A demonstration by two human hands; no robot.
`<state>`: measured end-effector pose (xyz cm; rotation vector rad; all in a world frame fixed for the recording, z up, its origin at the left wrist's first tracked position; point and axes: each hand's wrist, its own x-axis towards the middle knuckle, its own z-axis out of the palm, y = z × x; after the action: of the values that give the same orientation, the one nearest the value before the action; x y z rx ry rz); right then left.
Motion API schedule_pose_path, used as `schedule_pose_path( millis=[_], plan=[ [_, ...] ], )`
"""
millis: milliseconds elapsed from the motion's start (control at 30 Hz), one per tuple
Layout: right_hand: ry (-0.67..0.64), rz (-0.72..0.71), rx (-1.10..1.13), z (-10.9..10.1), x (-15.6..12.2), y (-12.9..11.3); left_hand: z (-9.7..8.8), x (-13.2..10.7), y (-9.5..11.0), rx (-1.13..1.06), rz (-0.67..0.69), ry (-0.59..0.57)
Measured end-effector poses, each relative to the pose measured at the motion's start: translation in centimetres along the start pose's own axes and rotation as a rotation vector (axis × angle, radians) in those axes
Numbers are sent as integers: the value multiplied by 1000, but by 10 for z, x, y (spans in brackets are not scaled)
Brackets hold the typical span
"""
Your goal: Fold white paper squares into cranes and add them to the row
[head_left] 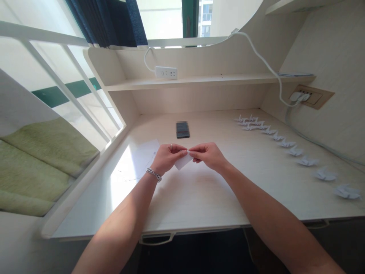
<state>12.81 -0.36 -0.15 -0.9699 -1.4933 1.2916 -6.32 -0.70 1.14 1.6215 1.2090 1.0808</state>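
Between my two hands is a small folded piece of white paper [182, 163], held up above the desk with one corner pointing down. My left hand [169, 156], with a ring and a chain bracelet, pinches its upper left part between thumb and fingers. Thumb and forefinger of my right hand [209, 155] close on the upper right corner, almost touching the left fingertips. The fingers cover the paper's top edge, so its folds there are hidden. Just beyond my hands lies a dark, flat, rectangular object [183, 131], partly blurred out.
White paper sheets [142, 156] lie left of my hands, partly in bright sunlight. Several folded paper cranes [295, 151] stand in a line along the desk's right side. A power strip [165, 72] sits on the shelf [199, 82]. A white cable [265, 62] runs to the wall socket [312, 96].
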Motion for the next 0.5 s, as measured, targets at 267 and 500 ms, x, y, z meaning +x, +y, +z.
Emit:
schedule_pose_path(
  millis=[267, 500],
  plan=[
    [25, 4, 44, 1, 1, 0, 0, 0, 2, -71, -3, 13],
    [73, 19, 73, 1, 1, -1, -2, 4, -3, -220, 28, 61]
  ],
)
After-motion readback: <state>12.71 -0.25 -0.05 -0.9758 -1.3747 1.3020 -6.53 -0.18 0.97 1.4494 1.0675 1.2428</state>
